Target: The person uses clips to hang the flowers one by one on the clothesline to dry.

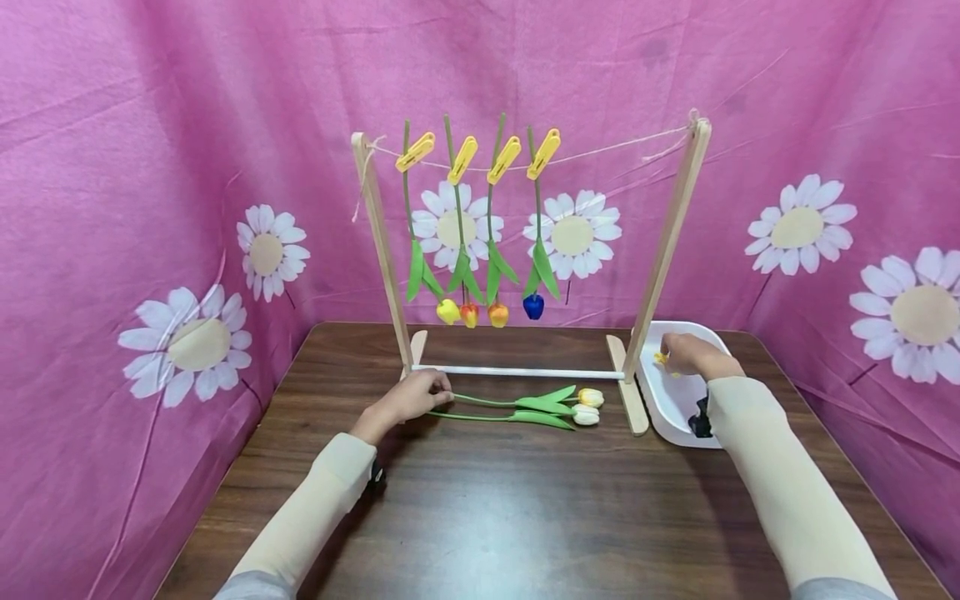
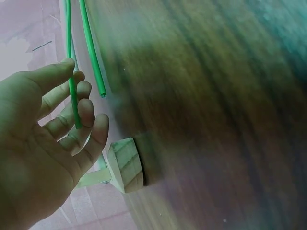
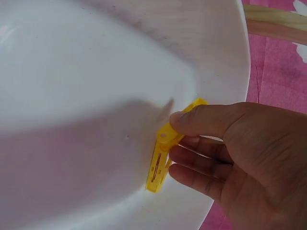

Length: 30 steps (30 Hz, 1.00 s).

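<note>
My left hand (image 1: 412, 396) pinches a green tulip stem (image 2: 73, 98) near its cut end, between thumb and fingers. A second stem (image 2: 93, 57) lies beside it, apart from the fingers. Their heads, a yellow-and-white tulip (image 1: 590, 397) and a white tulip (image 1: 586, 415), point right on the table. Inside the white tray (image 1: 660, 417), my right hand (image 1: 693, 354) pinches a yellow clothespin (image 3: 196, 104) between thumb and fingers. Another yellow clothespin (image 3: 156, 170) is against the tray wall just below; the fingertips partly cover where the two meet.
A wooden frame (image 1: 670, 250) carries a string (image 1: 600, 153). Several tulips hang head down from it by yellow clothespins (image 1: 543, 154), among them a blue tulip (image 1: 533, 307). A white rod (image 1: 517, 372) joins the frame's feet. Pink flowered cloth (image 1: 525, 67) surrounds the brown table (image 1: 487, 517).
</note>
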Motion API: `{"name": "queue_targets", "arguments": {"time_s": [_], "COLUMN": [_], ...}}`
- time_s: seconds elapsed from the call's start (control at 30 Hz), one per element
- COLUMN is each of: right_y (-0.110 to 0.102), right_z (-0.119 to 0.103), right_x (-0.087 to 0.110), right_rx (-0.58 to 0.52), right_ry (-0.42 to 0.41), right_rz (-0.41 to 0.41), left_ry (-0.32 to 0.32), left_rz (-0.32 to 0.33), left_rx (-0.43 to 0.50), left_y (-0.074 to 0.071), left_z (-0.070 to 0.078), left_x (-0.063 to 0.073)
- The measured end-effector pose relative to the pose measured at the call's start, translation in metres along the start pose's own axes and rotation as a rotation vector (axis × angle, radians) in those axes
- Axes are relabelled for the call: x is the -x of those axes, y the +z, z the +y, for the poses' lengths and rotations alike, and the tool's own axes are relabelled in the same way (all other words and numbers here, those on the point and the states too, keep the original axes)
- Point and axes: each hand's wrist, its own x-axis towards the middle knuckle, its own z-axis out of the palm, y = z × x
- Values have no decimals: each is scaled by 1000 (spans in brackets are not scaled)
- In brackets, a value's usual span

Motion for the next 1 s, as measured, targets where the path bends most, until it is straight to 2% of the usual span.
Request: {"name": "queue_targets", "arguments": {"time_s": [0.13,0.3,0.47,0.6,0.7,0.87,0.93,1.0], "right_y": [-1,-1,-1,-3,-6,-13,-15,-15], "right_z": [2,5,7,7,6,7,9,11], "right_x": [3,3,4,6,8,12,14,17], "right_rx": [45,18,-6,-4,-46,-185,-236,-275], "right_ry": [-64,-74,-79,-118,-92,9,36,52], "right_rz": [58,105,141,188,223,282,296,311], "left_ry": [3,-16,-68,-140,-196,-264,-269,-247], "left_rz": [9,19,48,71,77,98,120,150], "left_rx": [11,67,170,284,392,557,619,684], "left_y": [-1,-3,-6,-11,-16,-20,-21,-21], "left_z": [0,-1,-1,2,6,10,13,17], "left_x": [-1,0,0,0,1,1,-1,-3]}}
